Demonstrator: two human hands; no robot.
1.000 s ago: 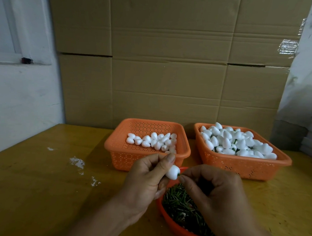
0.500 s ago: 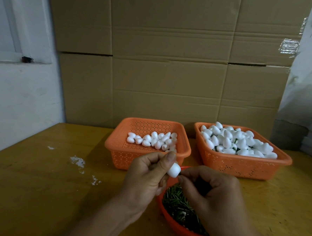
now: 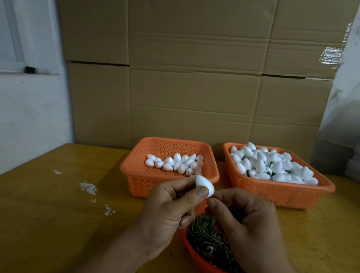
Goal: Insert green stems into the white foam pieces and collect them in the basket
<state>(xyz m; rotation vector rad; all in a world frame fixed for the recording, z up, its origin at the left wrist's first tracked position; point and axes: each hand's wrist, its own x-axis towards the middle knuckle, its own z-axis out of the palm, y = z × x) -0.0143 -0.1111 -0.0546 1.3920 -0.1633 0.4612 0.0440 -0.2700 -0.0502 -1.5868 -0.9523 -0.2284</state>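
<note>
Centrally, above the near edge of the desk (image 3: 43, 223), the left hand (image 3: 168, 213) pinches one white foam piece (image 3: 204, 185) between thumb and forefinger, with the piece's rounded end up and to the left. The right hand (image 3: 247, 229) sits just beside it, fingers curled, thumb and forefinger tips pressed together directly beneath the foam piece; whether a stem is held there cannot be told. Both hands hover over a red bowl (image 3: 207, 266) filled with green stems (image 3: 206, 237). Beyond the hands stand two orange baskets, near each other but apart. The left basket (image 3: 130, 169) holds a small cluster of plain foam pieces (image 3: 175, 162). The right basket (image 3: 281, 193) is heaped with foam pieces, green stems showing among them. Cardboard boxes (image 3: 189, 73) stand behind the desk.
</note>
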